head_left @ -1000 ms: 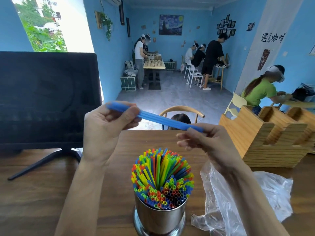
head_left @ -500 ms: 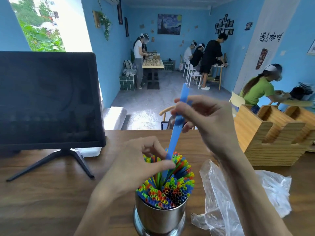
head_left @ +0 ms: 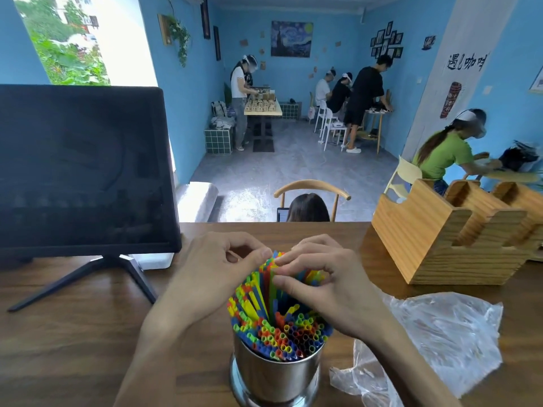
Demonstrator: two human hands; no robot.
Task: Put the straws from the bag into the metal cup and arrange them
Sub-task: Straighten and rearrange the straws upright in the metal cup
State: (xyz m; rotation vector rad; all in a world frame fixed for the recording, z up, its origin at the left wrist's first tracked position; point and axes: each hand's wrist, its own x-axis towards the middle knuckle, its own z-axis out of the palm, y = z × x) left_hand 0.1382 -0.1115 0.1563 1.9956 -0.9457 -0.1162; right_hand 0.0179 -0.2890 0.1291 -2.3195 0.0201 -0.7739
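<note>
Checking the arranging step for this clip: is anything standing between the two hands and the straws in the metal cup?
Nothing visible does. The left hand and right hand are already on the tops of the straws in the metal cup, fingertips pinching among them. The plastic bag lies to the right, beside the cup.

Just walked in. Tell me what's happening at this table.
A person is arranging coloured straws packed into a metal cup on the wooden table. Both hands are at the far tops of the bundle: the left hand has its fingertips curled against the straw tips, and the right hand pinches a few. The clear plastic bag lies crumpled to the right of the cup, apparently empty.
</note>
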